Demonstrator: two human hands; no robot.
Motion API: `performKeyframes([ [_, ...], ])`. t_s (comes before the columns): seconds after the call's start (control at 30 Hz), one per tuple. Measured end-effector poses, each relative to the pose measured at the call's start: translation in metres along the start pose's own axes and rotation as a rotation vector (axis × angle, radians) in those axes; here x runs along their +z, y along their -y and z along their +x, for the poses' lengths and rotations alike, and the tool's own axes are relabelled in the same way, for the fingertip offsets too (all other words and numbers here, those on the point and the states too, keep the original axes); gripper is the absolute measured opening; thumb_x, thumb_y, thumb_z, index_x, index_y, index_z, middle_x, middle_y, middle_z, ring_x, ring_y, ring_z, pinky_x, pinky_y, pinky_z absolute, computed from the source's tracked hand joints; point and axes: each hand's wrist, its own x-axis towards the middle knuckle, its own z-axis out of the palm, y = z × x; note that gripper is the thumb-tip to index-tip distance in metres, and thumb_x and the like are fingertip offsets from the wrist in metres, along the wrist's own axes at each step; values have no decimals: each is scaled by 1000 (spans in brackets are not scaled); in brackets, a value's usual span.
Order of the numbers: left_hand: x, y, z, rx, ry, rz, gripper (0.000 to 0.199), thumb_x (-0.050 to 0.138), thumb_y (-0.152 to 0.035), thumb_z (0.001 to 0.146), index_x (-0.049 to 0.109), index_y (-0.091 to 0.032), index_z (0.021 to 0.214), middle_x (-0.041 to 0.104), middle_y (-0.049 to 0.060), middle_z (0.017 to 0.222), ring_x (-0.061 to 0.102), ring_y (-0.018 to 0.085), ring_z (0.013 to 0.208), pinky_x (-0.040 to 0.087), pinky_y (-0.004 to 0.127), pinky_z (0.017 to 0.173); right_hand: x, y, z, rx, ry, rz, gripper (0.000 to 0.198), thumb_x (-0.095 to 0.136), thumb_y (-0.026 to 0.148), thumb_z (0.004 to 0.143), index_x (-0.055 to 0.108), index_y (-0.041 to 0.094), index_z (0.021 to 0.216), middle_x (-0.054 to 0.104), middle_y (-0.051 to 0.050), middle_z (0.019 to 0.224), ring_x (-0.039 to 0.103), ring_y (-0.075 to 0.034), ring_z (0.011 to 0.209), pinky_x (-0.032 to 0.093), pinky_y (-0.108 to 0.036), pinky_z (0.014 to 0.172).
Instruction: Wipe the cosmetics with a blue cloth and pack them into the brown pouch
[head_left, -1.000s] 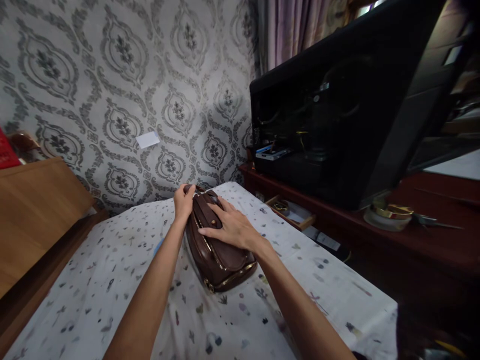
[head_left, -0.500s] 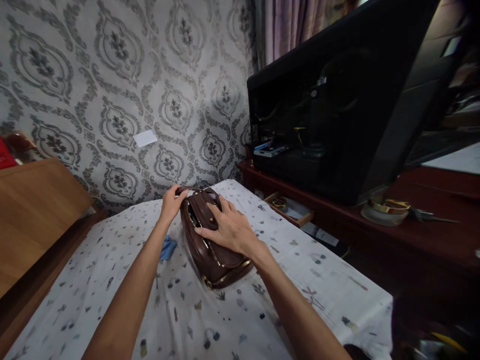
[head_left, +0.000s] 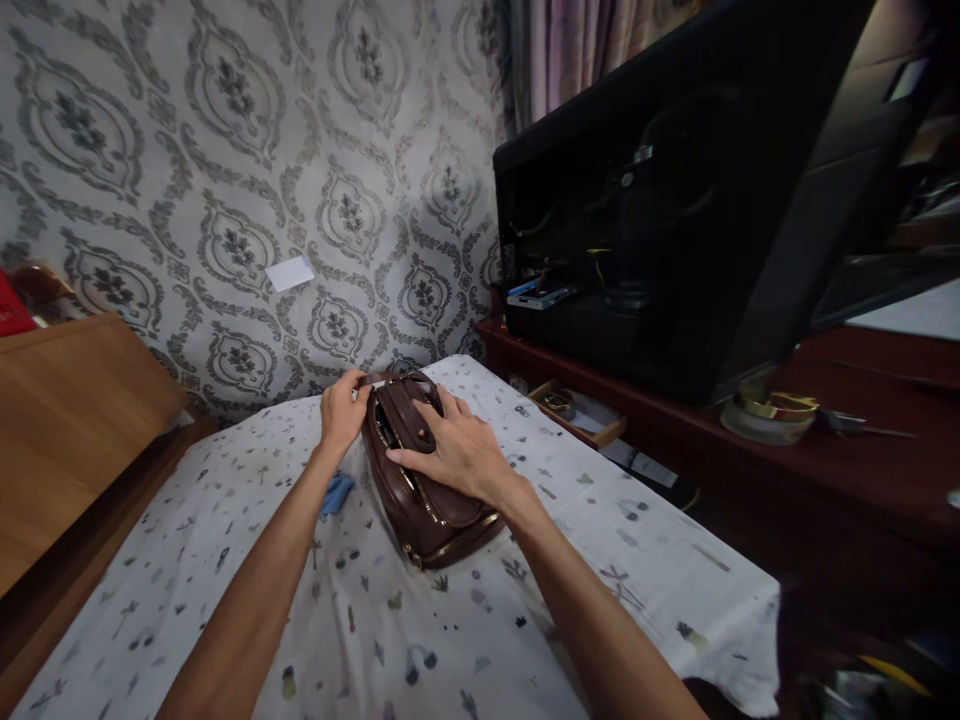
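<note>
A brown leather bag [head_left: 405, 515] with gold zippers lies on the patterned white sheet. One of its long zippers is partly open, showing a dark gap. At the bag's far left corner, my left hand [head_left: 343, 412] has its fingers closed around the edge by the strap [head_left: 379, 379]. My right hand [head_left: 459, 446] rests across the top with its fingers spread, the thumb beside the zipper and the fingertips toward the far right side. A small blue cloth [head_left: 337, 493] sits on the sheet just left of the bag.
On the right stands a large black cabinet-like case [head_left: 637, 230] on a dark red desk [head_left: 862, 470]. An open drawer [head_left: 592, 425] juts out beneath it. Scissors [head_left: 862, 425] lie beside a gold-rimmed glass jar [head_left: 769, 415]. A wooden headboard-like panel [head_left: 90, 430] borders the left.
Both hands keep nearly the same places on the bag. The view has shifted very slightly; nothing has been taken up or let go.
</note>
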Motion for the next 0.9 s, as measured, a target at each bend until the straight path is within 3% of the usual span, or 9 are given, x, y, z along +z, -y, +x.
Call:
performKeyframes([
  [0.17, -12, -9, -7, 43, 43, 1, 13, 55, -22, 84, 67, -24, 88, 72, 5, 88, 66, 24, 85, 44, 30, 77, 1, -1, 0, -9, -6, -6, 83, 61, 73, 86, 48, 22, 150, 35, -22, 158, 43, -45, 140, 46, -60, 105],
  [0.3, -12, -13, 4, 38, 90, 18, 7, 60, -23, 82, 66, -24, 84, 69, 4, 78, 61, 24, 76, 42, 30, 73, 3, -4, 1, -34, -26, -6, 82, 60, 74, 86, 49, 23, 149, 37, -22, 157, 45, -44, 139, 47, -59, 104],
  [0.47, 13, -21, 36, 14, 185, -22, 20, 75, -26, 72, 71, -24, 91, 71, 5, 86, 62, 25, 82, 43, 31, 75, 3, -7, 0, -41, -35, -3, 77, 61, 73, 86, 54, 24, 145, 39, -19, 157, 47, -42, 138, 49, -57, 104],
  [0.6, 35, -24, 53, -21, 255, -98, 11, 72, -32, 74, 69, -21, 74, 67, 3, 72, 59, 22, 71, 42, 30, 69, 1, -10, 0, -62, -56, 12, 71, 63, 70, 87, 59, 25, 142, 45, -15, 155, 48, -38, 139, 50, -52, 106],
  [0.7, 43, -22, 56, -59, 243, -149, 20, 68, -34, 75, 63, -21, 61, 60, 1, 61, 56, 20, 64, 41, 30, 65, 0, -11, 0, -61, -44, 27, 68, 65, 66, 87, 59, 25, 141, 47, -13, 155, 48, -35, 140, 50, -50, 107],
  [0.9, 43, -22, 50, -129, 140, -247, 22, 67, -32, 72, 57, -21, 55, 56, 1, 56, 52, 19, 62, 38, 30, 63, 1, -10, 0, -57, -62, 7, 63, 66, 62, 88, 61, 27, 139, 49, -11, 154, 53, -35, 136, 55, -47, 99],
])
